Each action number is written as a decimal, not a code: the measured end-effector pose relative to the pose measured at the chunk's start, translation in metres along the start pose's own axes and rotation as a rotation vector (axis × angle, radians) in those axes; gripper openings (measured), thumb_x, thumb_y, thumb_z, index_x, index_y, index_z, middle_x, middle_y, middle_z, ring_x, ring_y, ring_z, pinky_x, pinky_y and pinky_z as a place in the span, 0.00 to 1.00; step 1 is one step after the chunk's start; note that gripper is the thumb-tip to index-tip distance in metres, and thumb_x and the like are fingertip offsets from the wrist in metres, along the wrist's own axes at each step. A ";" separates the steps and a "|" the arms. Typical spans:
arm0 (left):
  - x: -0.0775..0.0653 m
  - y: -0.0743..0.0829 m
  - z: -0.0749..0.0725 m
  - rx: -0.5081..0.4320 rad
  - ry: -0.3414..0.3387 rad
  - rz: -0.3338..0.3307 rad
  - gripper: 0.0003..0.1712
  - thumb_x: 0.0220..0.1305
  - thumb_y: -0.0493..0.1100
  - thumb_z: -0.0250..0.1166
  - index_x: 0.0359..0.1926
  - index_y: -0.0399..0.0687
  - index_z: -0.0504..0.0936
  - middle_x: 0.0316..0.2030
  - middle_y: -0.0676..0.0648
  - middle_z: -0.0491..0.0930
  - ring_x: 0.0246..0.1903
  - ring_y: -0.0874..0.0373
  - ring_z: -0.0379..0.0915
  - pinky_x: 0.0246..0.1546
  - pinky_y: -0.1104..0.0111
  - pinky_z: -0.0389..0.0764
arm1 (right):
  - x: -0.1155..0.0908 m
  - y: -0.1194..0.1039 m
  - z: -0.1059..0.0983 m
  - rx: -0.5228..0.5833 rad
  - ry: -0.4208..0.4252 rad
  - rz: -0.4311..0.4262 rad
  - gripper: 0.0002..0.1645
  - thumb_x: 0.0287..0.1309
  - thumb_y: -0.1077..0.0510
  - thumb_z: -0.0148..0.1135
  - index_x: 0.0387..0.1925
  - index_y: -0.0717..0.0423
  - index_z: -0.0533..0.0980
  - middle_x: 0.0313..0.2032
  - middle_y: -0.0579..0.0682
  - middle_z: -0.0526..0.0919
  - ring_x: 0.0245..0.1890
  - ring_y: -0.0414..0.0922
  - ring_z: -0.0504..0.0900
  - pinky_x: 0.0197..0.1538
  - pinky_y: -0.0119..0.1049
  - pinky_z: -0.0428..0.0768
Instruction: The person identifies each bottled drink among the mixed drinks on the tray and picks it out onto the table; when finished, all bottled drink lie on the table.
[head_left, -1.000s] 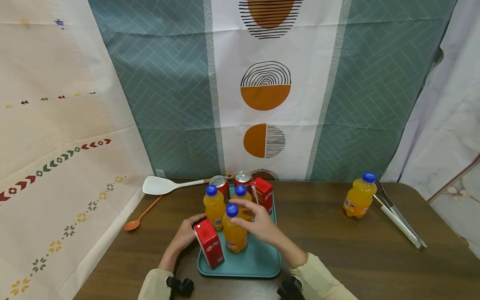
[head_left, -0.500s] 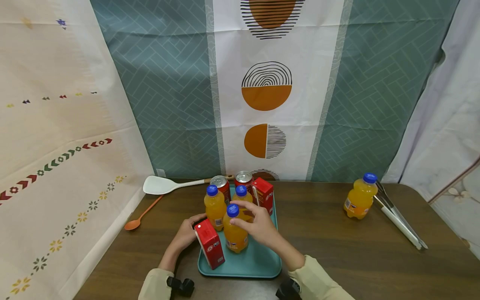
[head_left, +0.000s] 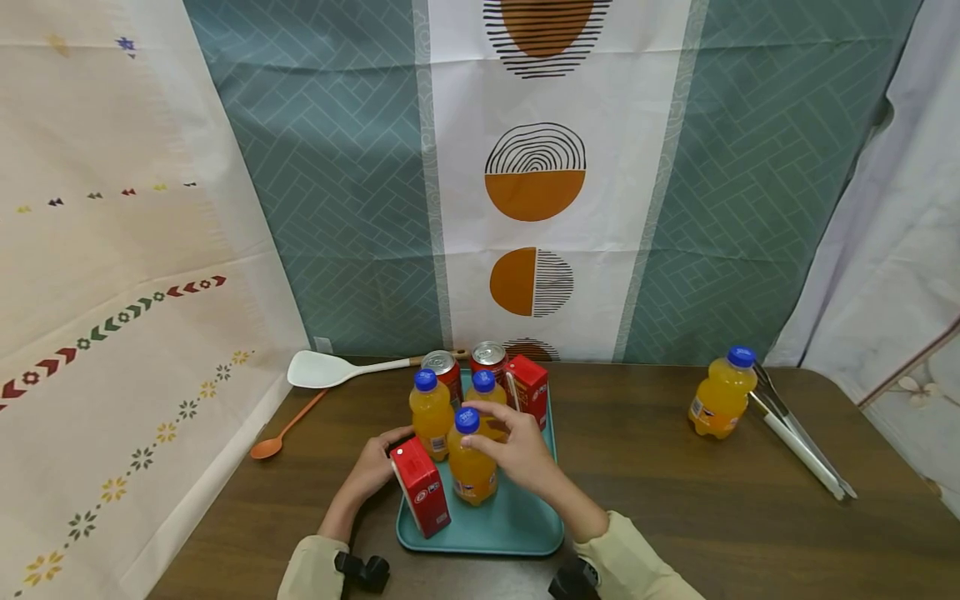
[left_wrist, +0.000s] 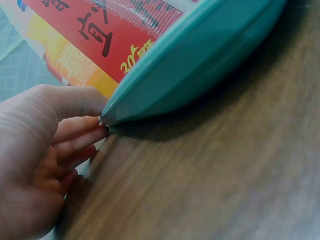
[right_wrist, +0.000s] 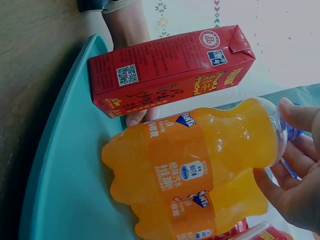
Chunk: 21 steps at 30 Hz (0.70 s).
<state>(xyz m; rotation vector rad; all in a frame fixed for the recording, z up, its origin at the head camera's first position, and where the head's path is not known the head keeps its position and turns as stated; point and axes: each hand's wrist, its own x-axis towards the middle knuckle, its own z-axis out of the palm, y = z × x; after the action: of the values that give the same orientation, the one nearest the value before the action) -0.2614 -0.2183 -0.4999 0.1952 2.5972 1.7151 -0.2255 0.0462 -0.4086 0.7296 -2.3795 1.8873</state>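
My right hand (head_left: 523, 450) pinches the front orange soda bottle (head_left: 474, 479) around its neck, just under the blue cap. The bottle stands upright on a teal tray (head_left: 517, 521), and its Fanta label shows in the right wrist view. At the tray's left side, my left hand (head_left: 371, 467) is partly behind a red drink carton (head_left: 423, 496) in the head view. The left wrist view shows that hand (left_wrist: 35, 135) pinching the tray rim (left_wrist: 165, 92) between thumb and fingers. The carton stands near the tray's front left corner, beside the held bottle.
Two more soda bottles, two red cans (head_left: 489, 357) and another red carton (head_left: 531, 390) stand farther back on the tray. A white spatula (head_left: 318, 371) and an orange spoon (head_left: 268, 447) lie left. A lone soda bottle (head_left: 720, 400) stands right, near metal tongs (head_left: 802, 454).
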 end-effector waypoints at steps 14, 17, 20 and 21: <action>0.000 0.001 0.000 -0.002 -0.009 0.002 0.30 0.58 0.37 0.64 0.61 0.29 0.74 0.60 0.31 0.75 0.64 0.35 0.68 0.65 0.45 0.70 | -0.003 -0.004 -0.002 0.047 0.005 -0.013 0.24 0.59 0.60 0.65 0.58 0.60 0.77 0.50 0.62 0.85 0.50 0.56 0.85 0.52 0.38 0.84; 0.000 0.001 0.000 0.000 -0.010 0.004 0.29 0.58 0.37 0.64 0.61 0.29 0.74 0.60 0.31 0.75 0.63 0.36 0.68 0.65 0.45 0.70 | -0.003 -0.006 -0.003 0.044 0.014 -0.015 0.24 0.58 0.60 0.66 0.57 0.61 0.77 0.51 0.62 0.84 0.51 0.57 0.85 0.51 0.38 0.84; 0.000 0.001 0.000 0.001 -0.008 0.001 0.29 0.58 0.37 0.64 0.61 0.29 0.74 0.60 0.31 0.75 0.64 0.36 0.68 0.65 0.45 0.69 | -0.004 -0.011 -0.004 0.028 0.032 -0.021 0.25 0.57 0.59 0.67 0.57 0.60 0.77 0.52 0.60 0.84 0.52 0.56 0.84 0.51 0.39 0.84; 0.000 0.000 -0.001 0.001 -0.007 0.001 0.29 0.59 0.37 0.64 0.61 0.29 0.74 0.60 0.31 0.75 0.64 0.36 0.68 0.65 0.45 0.69 | -0.004 -0.012 -0.005 0.028 0.039 -0.023 0.25 0.57 0.59 0.68 0.57 0.60 0.77 0.52 0.59 0.84 0.52 0.56 0.84 0.52 0.41 0.84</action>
<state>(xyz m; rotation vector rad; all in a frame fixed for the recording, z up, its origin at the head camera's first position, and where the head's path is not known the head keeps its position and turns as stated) -0.2614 -0.2187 -0.4993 0.2015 2.5935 1.7102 -0.2189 0.0505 -0.3969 0.7121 -2.3170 1.9112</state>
